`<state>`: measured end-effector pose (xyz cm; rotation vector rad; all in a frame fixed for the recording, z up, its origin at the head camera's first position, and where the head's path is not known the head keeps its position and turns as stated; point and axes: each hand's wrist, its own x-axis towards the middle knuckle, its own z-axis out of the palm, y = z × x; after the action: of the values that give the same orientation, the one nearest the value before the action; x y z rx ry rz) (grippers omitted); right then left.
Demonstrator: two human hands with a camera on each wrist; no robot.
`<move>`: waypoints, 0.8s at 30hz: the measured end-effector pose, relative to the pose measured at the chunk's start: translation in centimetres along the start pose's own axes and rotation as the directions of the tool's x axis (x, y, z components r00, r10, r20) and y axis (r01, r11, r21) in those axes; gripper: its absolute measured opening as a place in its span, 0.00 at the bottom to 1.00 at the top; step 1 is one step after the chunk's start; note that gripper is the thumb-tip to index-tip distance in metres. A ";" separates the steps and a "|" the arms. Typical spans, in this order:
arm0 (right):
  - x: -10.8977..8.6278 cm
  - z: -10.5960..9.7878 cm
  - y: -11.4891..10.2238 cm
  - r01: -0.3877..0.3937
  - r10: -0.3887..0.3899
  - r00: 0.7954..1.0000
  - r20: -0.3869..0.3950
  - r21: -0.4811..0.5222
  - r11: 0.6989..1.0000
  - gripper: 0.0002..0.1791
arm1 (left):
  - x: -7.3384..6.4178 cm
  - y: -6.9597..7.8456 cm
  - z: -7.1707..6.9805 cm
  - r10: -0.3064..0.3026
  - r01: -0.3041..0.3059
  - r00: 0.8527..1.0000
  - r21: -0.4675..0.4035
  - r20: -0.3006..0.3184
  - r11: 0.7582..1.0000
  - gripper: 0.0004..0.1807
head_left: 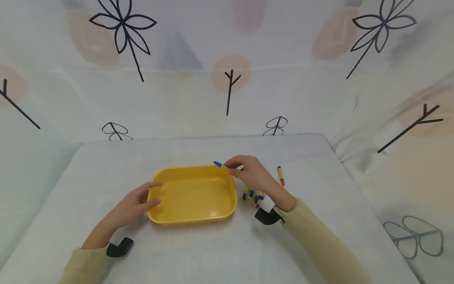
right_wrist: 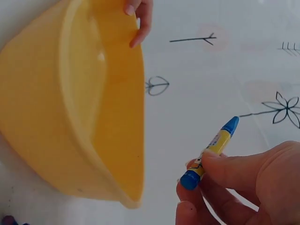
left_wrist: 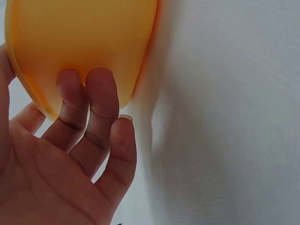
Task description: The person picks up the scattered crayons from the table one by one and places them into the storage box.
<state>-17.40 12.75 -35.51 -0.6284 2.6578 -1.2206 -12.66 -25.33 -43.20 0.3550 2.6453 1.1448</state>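
i'm running this from afar: the right hand point(head_left: 252, 173) is pinching a blue crayon point(right_wrist: 219, 140) near the far right corner of the tray point(head_left: 191, 201), while the left hand point(head_left: 133, 203) is gripping its left rim. i'm judging the crayon light, stiff, waxy and easily snapped, so i'm favouring a gentle mid-barrel hold.

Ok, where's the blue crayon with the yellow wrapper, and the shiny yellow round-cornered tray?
Blue crayon with the yellow wrapper point(right_wrist: 218, 142): right wrist view, on its wrapper.
Shiny yellow round-cornered tray point(head_left: 194, 199): head view, on its bare inside bottom.
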 end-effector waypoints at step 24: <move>8.5 7.1 -1.4 0.090 -0.108 0.958 0.266 0.077 0.993 0.10 | 0.1 0.2 0.1 0.005 -0.005 1.000 -0.010 -0.006 1.000 0.29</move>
<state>-22.45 3.36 -38.81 -0.8598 2.3796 -1.1464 -12.72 -25.06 -43.17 0.3569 2.6446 1.1614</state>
